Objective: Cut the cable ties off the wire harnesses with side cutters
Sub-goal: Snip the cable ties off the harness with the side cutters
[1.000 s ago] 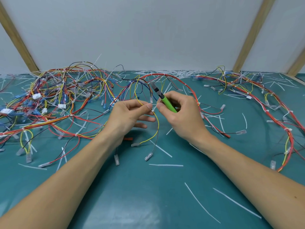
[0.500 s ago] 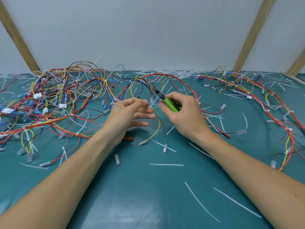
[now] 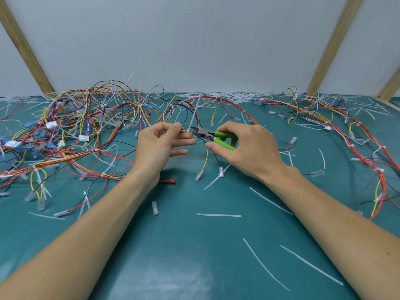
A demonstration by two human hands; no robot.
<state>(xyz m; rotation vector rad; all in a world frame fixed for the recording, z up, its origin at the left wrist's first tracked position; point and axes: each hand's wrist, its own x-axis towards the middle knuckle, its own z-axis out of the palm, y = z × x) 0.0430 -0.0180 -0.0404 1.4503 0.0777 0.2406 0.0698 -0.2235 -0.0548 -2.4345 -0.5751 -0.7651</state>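
Note:
My left hand [image 3: 161, 146] pinches a thin yellow and black wire pair [image 3: 207, 158] of a harness between thumb and forefinger, just above the green mat. My right hand [image 3: 249, 148] grips green-handled side cutters [image 3: 213, 137]. Their grey jaws point left, and the tips sit at the wires right beside my left fingertips. A white cable tie [image 3: 193, 118] stands up just behind the jaws. The wire ends hang down to clear terminals [image 3: 199, 176] on the mat. The harness arches away behind the hands as a red bundle [image 3: 218, 99].
A large tangle of coloured harnesses [image 3: 71, 131] covers the mat's left side. Another long red harness [image 3: 355, 144] runs down the right. Cut white tie pieces [image 3: 218, 215] lie scattered on the green mat [image 3: 194, 256]. A pale wall with wooden struts [image 3: 333, 44] stands behind.
The cutters have swung from pointing up and away to lying level, jaws aimed left at the wires. My left hand has risen slightly with the wire pair.

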